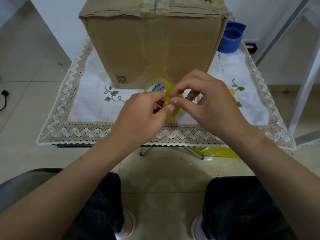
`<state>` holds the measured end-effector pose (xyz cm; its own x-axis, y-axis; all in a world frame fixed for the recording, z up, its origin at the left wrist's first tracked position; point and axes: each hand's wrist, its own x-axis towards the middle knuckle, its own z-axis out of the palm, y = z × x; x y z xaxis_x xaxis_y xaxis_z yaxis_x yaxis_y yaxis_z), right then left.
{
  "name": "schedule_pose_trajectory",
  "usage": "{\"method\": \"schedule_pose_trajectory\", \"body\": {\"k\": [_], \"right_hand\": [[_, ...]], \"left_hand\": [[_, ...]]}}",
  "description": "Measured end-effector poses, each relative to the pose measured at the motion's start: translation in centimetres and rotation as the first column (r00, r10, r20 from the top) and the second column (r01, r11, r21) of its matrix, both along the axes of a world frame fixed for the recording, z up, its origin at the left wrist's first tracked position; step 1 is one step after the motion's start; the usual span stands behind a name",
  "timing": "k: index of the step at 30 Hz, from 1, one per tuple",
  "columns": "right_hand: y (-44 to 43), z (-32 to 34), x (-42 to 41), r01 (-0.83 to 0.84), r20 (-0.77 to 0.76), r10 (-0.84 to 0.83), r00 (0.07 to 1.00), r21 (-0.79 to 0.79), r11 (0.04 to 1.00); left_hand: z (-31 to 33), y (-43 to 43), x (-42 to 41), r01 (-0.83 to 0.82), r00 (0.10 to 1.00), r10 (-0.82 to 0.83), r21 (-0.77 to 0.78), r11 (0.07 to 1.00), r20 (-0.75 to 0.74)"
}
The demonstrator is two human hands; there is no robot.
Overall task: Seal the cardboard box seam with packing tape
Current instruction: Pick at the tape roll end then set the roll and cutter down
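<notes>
A tall cardboard box (152, 47) stands on the small table, its top seam (156, 5) covered with old clear tape. In front of the box I hold a yellow roll of packing tape (160, 87) above the cloth. My left hand (143, 113) grips the roll, fingers through its core and thumb on the outer face. My right hand (207, 101) pinches at the roll's outer surface with thumb and fingertips. No pulled-out strip of tape is visible.
A white lace-edged tablecloth (97, 108) covers the folding table. A blue round container (230, 38) stands behind the box at the right. A white metal frame (304, 87) rises at the right. Yellow plastic (220, 152) lies on the floor under the table. My knees are below.
</notes>
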<state>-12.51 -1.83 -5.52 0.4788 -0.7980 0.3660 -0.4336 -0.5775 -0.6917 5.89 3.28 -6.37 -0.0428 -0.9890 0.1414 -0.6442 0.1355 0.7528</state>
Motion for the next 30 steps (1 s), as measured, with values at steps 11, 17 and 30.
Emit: {"method": "schedule_pose_trajectory", "body": {"k": [11,17,30], "right_hand": [[-0.4,-0.6,-0.2,-0.047,-0.037,0.045,0.998,-0.054,0.997],[-0.2,0.1,-0.3,-0.038,-0.001,0.038,0.999,-0.058,0.998],[-0.1,0.5,-0.4,-0.015,0.090,0.028,0.996,-0.142,0.990]], "left_hand": [[0.3,-0.1,0.3,0.049,0.999,-0.049,0.036,0.998,-0.021],[1.0,-0.3,0.6,0.079,0.994,-0.079,0.003,0.997,-0.069],[1.5,-0.3,0.5,0.100,0.982,-0.093,0.034,0.994,-0.161]]}}
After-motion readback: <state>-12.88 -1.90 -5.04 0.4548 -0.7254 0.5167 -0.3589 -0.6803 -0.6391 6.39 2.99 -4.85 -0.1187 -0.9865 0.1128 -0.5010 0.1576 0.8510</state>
